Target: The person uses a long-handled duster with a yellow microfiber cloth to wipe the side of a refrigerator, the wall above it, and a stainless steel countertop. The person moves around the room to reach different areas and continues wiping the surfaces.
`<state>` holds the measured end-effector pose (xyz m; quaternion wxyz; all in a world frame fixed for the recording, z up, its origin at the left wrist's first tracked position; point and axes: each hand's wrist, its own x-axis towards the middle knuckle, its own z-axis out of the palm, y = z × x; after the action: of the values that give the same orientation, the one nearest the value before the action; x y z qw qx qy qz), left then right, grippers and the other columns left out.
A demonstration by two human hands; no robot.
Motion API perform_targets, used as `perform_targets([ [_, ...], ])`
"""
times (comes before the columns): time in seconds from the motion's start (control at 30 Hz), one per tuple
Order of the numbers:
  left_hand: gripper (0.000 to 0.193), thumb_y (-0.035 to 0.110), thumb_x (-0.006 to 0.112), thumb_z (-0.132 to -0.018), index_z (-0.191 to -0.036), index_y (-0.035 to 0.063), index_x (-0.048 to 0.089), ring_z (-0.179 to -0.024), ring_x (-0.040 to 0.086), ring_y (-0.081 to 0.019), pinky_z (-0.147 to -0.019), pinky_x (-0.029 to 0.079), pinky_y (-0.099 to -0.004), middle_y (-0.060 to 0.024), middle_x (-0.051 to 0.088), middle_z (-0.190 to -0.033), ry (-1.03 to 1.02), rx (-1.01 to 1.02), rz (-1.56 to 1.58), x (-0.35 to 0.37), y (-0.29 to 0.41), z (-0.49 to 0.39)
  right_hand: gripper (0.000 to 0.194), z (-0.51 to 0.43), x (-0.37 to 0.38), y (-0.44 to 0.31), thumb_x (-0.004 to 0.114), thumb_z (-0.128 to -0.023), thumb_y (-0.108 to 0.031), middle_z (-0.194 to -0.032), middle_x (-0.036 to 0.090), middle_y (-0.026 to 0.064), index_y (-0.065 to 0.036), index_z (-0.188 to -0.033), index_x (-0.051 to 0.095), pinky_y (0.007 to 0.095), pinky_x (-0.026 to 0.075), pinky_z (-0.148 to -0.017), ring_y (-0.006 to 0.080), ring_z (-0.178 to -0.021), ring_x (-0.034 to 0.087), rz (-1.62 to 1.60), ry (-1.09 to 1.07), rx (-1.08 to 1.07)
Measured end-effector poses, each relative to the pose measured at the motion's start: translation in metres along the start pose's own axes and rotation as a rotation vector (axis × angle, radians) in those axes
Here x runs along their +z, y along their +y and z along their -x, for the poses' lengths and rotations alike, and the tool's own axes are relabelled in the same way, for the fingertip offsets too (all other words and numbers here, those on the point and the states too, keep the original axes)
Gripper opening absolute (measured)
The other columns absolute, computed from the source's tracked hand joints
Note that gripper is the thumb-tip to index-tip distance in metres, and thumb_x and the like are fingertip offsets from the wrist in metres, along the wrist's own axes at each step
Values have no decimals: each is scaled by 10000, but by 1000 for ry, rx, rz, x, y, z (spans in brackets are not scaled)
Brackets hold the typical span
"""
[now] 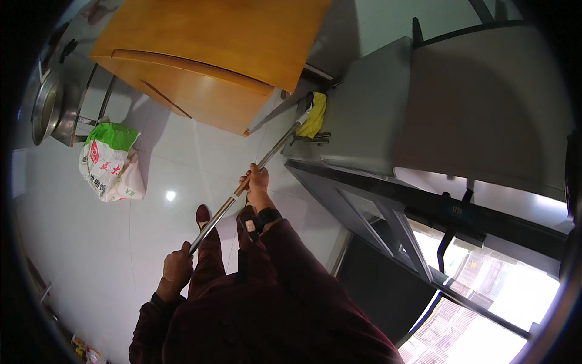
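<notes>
My left hand (176, 267) is closed around the lower end of a metal mop pole (223, 208), low in the view. Farther up the same pole, my right hand (258, 182) grips it near the middle of the view. The pole slants up to the right, away from my body. At its far end a yellow cloth mop head (313, 117) lies against the floor-level legs of a grey padded seat (363, 109). Part of the mop head's frame is hidden by the cloth.
An orange-brown wooden cabinet (204, 32) stands ahead. At left, a green and white woven sack (111, 164) rests on the tiled floor (168, 227), near a metal basin (47, 107) on a stand. A grey-framed window (386, 218) is at right.
</notes>
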<state>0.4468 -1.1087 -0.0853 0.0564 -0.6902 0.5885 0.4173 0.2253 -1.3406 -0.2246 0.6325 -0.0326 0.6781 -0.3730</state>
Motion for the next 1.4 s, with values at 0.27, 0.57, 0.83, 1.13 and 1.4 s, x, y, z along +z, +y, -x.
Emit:
perform_targets([
  [0.27,287,125,628,-864,-1075,15,469,-757,651,-459,-684,520,-555,-256,653,-778,-66,-24,115,14,33,-71,208,-51,-11,16,566,-955,-246,-846,567,92,-69,-997,466,395,557,-559,215,-634,610,-9,-43,135],
  [0.57,390,128,603,-876,-1201,-17,443,-811,639,-488,-719,510,-574,-292,652,-839,-75,-7,222,44,52,-132,173,-112,-21,11,523,-974,-205,-881,581,122,-34,-1001,513,464,579,-663,254,-742,619,44,-63,150],
  [0.83,384,145,608,-877,-1187,-16,449,-791,635,-499,-708,497,-596,-292,652,-813,-209,-99,201,42,26,-79,144,-79,-42,77,512,-972,-172,-852,550,117,-33,-1000,486,490,590,-664,261,-709,609,27,-35,284],
  [1.13,363,203,633,-877,-1135,12,463,-759,651,-477,-692,514,-574,-273,656,-773,-267,-129,120,58,-18,-22,126,-26,-48,121,488,-987,-172,-884,556,106,-56,-1029,466,494,614,-666,252,-714,640,143,-24,351],
  [1.4,305,163,645,-872,-1073,44,448,-697,630,-471,-635,484,-584,-248,642,-727,-59,11,80,52,-30,-21,147,17,-19,69,487,-999,-212,-888,553,90,-71,-1024,456,470,604,-659,238,-754,631,40,-122,142],
])
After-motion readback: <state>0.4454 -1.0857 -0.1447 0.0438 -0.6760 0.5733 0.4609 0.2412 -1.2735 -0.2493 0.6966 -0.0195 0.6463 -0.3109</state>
